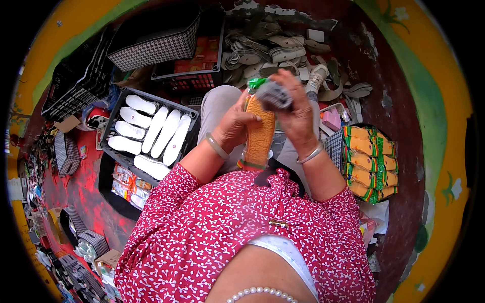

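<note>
My left hand (235, 121) grips a packaged insole (260, 136) by its side, with the thumb across its front. The insole is orange-tan and fuzzy, upright above my lap, in a transparent bag with green at the top and a green and red band at the bottom. At the top end of the bag, my right hand (298, 121) is closed round a dark grey object (274, 96). That object is smeared by motion, so its kind does not show. Whether it touches the bag I cannot tell.
White insoles (159, 129) lie in a black crate (108, 126) at my left. Several packaged orange insoles (361, 164) fill a basket (334, 146) at my right. Shoes (283, 50) are heaped ahead. A houndstooth basket (156, 48) and black crates (76, 81) stand at the far left.
</note>
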Demonstrator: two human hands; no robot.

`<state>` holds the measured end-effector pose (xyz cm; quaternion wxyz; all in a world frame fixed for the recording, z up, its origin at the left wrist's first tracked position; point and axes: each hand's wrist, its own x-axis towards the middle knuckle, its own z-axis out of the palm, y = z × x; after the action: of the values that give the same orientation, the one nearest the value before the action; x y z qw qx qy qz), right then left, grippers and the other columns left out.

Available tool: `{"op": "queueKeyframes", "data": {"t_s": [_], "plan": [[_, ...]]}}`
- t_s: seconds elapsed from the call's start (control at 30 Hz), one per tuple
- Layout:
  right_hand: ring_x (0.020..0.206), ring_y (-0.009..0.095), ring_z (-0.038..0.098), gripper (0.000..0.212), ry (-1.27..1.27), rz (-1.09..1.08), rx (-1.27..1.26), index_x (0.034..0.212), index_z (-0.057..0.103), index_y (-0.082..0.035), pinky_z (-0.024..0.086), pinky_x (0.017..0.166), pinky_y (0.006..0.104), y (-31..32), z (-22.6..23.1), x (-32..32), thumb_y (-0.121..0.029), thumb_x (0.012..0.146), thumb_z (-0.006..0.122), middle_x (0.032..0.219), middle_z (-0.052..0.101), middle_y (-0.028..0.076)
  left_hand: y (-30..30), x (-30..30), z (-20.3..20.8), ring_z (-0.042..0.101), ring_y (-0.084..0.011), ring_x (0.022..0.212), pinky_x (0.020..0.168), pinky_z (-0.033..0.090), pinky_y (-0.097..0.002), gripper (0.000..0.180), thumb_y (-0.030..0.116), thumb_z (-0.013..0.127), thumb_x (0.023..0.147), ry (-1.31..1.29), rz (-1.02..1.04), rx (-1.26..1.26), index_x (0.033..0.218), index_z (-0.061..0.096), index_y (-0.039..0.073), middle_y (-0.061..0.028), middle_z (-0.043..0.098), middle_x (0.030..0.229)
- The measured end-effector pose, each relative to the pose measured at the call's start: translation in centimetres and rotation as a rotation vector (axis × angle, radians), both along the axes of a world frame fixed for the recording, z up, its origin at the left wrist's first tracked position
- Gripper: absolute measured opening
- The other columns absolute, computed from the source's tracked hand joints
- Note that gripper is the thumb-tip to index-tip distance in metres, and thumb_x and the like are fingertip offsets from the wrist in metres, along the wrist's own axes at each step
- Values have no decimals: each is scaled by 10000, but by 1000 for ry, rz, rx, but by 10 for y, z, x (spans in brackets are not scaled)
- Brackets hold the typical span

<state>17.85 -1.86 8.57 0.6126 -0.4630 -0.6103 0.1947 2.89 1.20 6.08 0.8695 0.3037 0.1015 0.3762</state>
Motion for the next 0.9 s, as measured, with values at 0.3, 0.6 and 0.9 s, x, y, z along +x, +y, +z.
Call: {"op": "queueKeyframes", "data": {"t_s": [0.3, 0.6, 0.9], "plan": [[1125, 326, 498, 291, -377, -229, -145, 1022, 612, -103, 367, 953, 425, 24, 12, -15, -190, 750, 556, 1145, 571, 162, 1, 1, 2, 456, -193, 1172, 985, 358, -324, 641, -78, 525, 750, 189, -233, 118, 1349, 327, 39, -93, 481, 1251], [742, 122, 612, 404, 277, -50, -467, 1104, 566, -31, 482, 649, 237, 52, -39, 70, 41, 727, 442, 932, 639, 69, -2, -2, 26, 495, -168, 1055, 897, 405, -277, 720, -82, 461, 709, 135, -99, 101, 1381, 265, 84, -93, 489, 1200], [835, 62, 537, 490, 682, 439, -631, 1149, 560, -16, 424, 722, 197, -2, 1, 16, -373, 828, 656, 982, 605, 10, 2, 34, 16, 181, -411, 1342, 1085, 196, -390, 798, -79, 490, 701, 1104, 606, 1346, 1404, 119, -25, -245, 226, 1423]]}}
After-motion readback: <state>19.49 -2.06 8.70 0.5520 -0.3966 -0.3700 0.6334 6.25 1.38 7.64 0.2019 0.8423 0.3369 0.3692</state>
